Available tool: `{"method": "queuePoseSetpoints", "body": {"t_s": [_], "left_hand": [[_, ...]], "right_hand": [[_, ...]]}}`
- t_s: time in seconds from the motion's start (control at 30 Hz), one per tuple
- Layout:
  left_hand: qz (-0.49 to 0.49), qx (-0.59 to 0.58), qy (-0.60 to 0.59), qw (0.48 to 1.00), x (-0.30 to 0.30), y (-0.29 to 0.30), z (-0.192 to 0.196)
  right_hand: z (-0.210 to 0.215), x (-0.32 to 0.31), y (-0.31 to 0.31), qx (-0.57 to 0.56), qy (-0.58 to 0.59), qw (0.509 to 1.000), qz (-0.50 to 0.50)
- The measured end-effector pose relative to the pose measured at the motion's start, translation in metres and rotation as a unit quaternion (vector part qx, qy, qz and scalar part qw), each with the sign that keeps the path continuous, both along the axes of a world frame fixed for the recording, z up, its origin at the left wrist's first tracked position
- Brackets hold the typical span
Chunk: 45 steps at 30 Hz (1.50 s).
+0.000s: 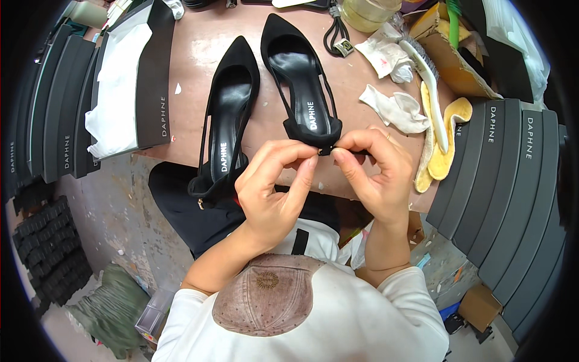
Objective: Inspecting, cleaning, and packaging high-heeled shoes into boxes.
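Observation:
Two black pointed slingback shoes rest on the pinkish table (193, 133), toes pointing away from me. At the heel end of the right-hand shoe (292, 57), both my hands meet on its ankle strap (325, 150). My left hand (268, 178) pinches the strap's end between thumb and forefinger. Opposite it, my right hand (380, 172) pinches the other side, where a small dark fastening shows, mostly hidden by the fingertips. The left-hand shoe (234, 78) lies beside my left hand, its strap with a small gold-coloured buckle (201, 204) hanging past the table edge.
An open dark shoe box (155, 90) with white tissue paper (120, 66) stands at the left. Stacked grey boxes (491, 175) flank the right side. Also at right are a white-handled brush (431, 90), yellow cloth (449, 148), crumpled white fabric (395, 111) and a tub (367, 15).

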<state>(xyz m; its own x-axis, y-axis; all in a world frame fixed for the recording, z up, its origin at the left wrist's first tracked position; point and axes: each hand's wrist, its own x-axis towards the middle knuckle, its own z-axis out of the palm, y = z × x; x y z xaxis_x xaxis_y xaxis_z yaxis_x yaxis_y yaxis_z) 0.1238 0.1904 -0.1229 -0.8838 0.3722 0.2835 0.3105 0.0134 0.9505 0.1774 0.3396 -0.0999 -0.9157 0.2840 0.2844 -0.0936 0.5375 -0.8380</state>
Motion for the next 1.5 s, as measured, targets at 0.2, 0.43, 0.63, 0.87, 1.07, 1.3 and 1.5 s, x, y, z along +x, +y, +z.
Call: {"method": "queuePoseSetpoints", "body": {"t_s": [0.2,0.43,0.63,0.87,1.07,1.3,1.5], "left_hand": [[-0.064,-0.012,-0.077,0.995,-0.007,-0.005,0.009],[-0.004,-0.084,0.155,0.984,-0.013,-0.004,0.004],[-0.024,-0.121,0.180,0.976,-0.011,-0.021,0.033],[0.009,-0.080,0.122,0.989,-0.022,-0.057,0.074],[-0.138,0.190,-0.216,0.948,-0.017,-0.061,0.067],[-0.106,0.214,-0.210,0.948,-0.003,-0.043,0.039],[-0.018,-0.068,-0.049,0.996,-0.002,-0.026,0.025]], "right_hand": [[-0.006,0.001,0.000,0.050,0.054,0.997,0.028],[-0.004,-0.007,-0.001,0.075,0.083,0.994,0.010],[-0.014,-0.018,-0.005,0.073,0.074,0.994,0.040],[-0.019,-0.019,-0.013,0.018,0.075,0.997,-0.001],[-0.021,-0.013,-0.035,-0.168,0.133,0.970,-0.114],[-0.030,0.003,-0.024,-0.030,0.047,0.995,-0.081],[-0.007,0.013,-0.016,-0.339,-0.110,0.934,-0.001]]}}
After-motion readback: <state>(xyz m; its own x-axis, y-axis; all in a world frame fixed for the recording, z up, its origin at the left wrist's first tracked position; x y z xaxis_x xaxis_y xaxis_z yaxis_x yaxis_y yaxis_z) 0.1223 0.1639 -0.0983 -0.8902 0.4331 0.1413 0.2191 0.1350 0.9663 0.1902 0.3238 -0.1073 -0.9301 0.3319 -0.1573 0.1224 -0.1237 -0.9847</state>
